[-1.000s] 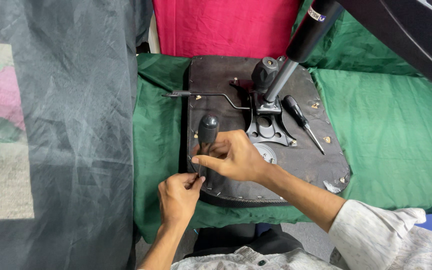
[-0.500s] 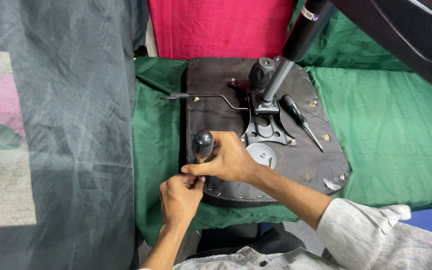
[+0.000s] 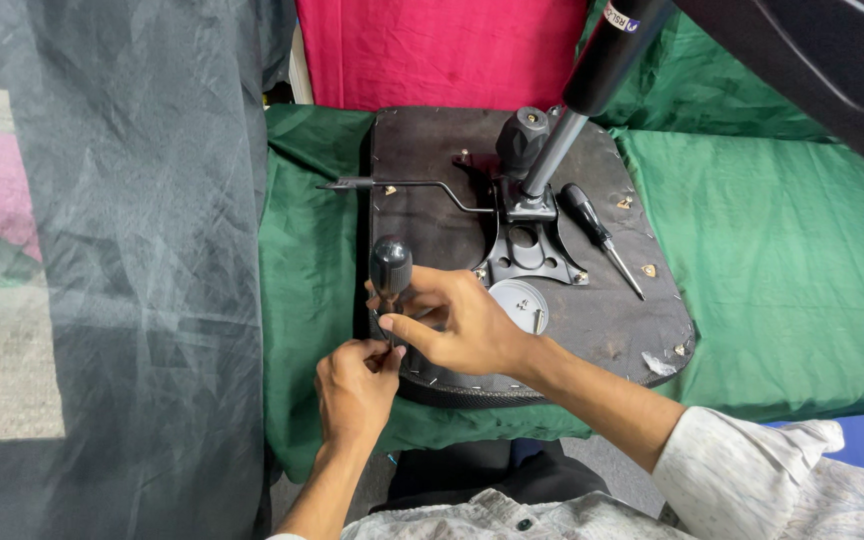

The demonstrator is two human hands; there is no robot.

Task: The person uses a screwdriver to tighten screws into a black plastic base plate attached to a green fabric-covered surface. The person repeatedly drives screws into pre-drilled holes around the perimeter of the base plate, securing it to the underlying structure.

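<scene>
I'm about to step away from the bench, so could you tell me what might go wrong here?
The left hand pinches right at the tip of the upright screwdriver that the right hand steadies; a slip could jab fingers. The second screwdriver lying loose on the seat base might roll off.

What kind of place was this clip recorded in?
Probably a small furniture repair or upholstery workshop. An upturned chair seat with its metal mechanism lies on green cloth, a spare screwdriver rests on it, and the right hand holds another screwdriver at its edge.
</scene>
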